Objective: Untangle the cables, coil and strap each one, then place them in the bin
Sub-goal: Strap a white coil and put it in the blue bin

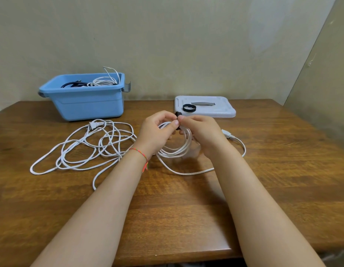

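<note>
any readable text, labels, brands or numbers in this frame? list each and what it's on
None readable.
White cable held by both hands: faint marks along its jacket near the front loop, too small to read.
Blue bin: no label visible.
White lid: moulded ridges only, no lettering visible.
Black strap pinched by the left hand and right hand: plain.
Spare black strap loop on the lid: plain.
</note>
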Available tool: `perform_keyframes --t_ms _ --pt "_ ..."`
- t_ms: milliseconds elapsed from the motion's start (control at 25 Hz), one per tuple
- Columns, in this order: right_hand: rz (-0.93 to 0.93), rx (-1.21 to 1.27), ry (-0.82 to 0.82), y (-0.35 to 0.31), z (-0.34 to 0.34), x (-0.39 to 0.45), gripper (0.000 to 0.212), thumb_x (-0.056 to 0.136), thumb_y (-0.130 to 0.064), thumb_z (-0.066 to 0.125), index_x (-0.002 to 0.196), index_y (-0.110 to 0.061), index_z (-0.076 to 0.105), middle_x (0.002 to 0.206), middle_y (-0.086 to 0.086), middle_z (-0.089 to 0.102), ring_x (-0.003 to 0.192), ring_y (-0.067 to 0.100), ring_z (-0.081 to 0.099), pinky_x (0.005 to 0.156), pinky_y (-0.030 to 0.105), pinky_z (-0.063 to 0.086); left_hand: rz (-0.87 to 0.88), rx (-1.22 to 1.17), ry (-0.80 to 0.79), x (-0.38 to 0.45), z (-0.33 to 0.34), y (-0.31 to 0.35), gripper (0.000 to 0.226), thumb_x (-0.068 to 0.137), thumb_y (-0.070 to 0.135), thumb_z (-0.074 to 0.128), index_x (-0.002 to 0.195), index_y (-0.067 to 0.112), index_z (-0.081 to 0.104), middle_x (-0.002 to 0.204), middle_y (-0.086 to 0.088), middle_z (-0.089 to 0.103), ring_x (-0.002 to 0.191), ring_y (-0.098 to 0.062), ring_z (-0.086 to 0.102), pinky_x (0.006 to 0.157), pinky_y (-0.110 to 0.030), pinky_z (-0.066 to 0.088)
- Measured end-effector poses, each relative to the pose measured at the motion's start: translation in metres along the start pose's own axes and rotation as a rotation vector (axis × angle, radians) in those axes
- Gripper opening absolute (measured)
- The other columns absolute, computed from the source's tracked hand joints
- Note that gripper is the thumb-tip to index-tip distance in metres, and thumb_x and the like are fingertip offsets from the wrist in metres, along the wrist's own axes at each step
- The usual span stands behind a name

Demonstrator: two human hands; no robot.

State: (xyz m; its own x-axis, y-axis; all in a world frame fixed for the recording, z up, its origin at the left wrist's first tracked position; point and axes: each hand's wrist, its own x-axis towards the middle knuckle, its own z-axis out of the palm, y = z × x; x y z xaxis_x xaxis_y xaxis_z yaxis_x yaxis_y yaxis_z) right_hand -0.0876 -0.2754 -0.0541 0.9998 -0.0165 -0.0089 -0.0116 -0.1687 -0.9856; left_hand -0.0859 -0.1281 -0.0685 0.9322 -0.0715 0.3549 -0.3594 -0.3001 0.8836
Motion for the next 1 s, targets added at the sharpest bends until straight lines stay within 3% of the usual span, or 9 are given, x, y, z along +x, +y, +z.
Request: perform_keyframes --t_ms 160,320,480,640,720,800,880,1000 --pt "-0.074 0.090 0.097 0.006 0.001 0.009 0.017 0.085 -0.025 0.076 0.099 -0.016 0.074 0.097 0.002 0.073 0.100 0.020 0.067 0.091 0.039 0.054 -0.034 -0.054 0.007 -0.002 0.000 0.003 0.011 0.093 0.010 0.065 0.102 0.004 0.070 0.087 -0.009 0.072 0.067 -0.011 0.066 0.066 -0.018 0.056" --pt "-0.050 0.106 0.098 0.009 0.000 0.011 0.015 0.085 -0.024 0.076 0.096 -0.015 0.075 0.095 0.002 0.073 0.096 0.020 0.068 0.085 0.035 0.054 -0.093 -0.139 -0.013 -0.002 0.000 0.005 0.014 0.091 0.006 0.068 0.103 -0.001 0.068 0.087 -0.016 0.073 0.067 -0.013 0.068 0.067 -0.020 0.057" --pt "0.021 0.249 0.034 0.010 -0.003 0.013 0.012 0.085 -0.013 0.072 0.095 -0.006 0.072 0.081 0.007 0.068 0.077 0.020 0.065 0.068 0.030 0.051 -0.108 -0.147 -0.050 -0.002 0.001 0.006 0.011 0.091 0.003 0.067 0.102 0.002 0.067 0.084 -0.011 0.072 0.066 -0.009 0.068 0.064 -0.017 0.054" --pt "0.079 0.306 0.073 0.010 -0.001 0.013 0.031 0.083 -0.011 0.073 0.113 -0.007 0.063 0.100 0.012 0.068 0.088 0.026 0.067 0.078 0.038 0.057 -0.120 -0.115 -0.046 -0.001 0.003 0.004 0.015 0.090 0.003 0.068 0.104 0.001 0.067 0.090 -0.015 0.073 0.068 -0.009 0.069 0.066 -0.018 0.055" --pt "0.036 0.208 0.077 0.008 0.001 0.010 0.019 0.088 -0.012 0.069 0.107 -0.012 0.065 0.102 0.011 0.069 0.091 0.024 0.068 0.078 0.033 0.059 -0.134 -0.096 -0.024 -0.002 0.004 0.004 0.015 0.090 0.004 0.069 0.104 0.002 0.067 0.090 -0.014 0.073 0.067 -0.008 0.069 0.065 -0.017 0.054" --pt "-0.074 0.020 0.108 0.004 0.003 0.006 0.007 0.092 -0.016 0.065 0.097 -0.015 0.070 0.092 0.005 0.071 0.080 0.016 0.067 0.069 0.024 0.056 -0.155 -0.097 0.009 -0.002 0.005 0.006 0.012 0.090 0.006 0.069 0.102 0.003 0.068 0.086 -0.011 0.073 0.065 -0.006 0.068 0.063 -0.016 0.054" --pt "-0.242 -0.202 0.177 0.002 0.007 0.005 0.008 0.093 -0.019 0.063 0.090 -0.021 0.071 0.084 -0.003 0.070 0.075 0.009 0.063 0.068 0.022 0.051 -0.181 -0.133 0.039 0.000 0.003 0.005 0.008 0.090 0.006 0.068 0.099 0.005 0.068 0.081 -0.009 0.072 0.062 -0.006 0.067 0.063 -0.017 0.055" --pt "-0.523 -0.438 0.203 0.003 0.014 0.004 0.014 0.089 -0.010 0.062 0.095 -0.017 0.073 0.094 -0.004 0.065 0.082 0.008 0.060 0.073 0.020 0.047 -0.230 -0.199 0.078 0.003 -0.001 0.004 0.002 0.090 0.006 0.068 0.092 0.008 0.068 0.076 -0.008 0.072 0.060 -0.010 0.068 0.066 -0.023 0.058"
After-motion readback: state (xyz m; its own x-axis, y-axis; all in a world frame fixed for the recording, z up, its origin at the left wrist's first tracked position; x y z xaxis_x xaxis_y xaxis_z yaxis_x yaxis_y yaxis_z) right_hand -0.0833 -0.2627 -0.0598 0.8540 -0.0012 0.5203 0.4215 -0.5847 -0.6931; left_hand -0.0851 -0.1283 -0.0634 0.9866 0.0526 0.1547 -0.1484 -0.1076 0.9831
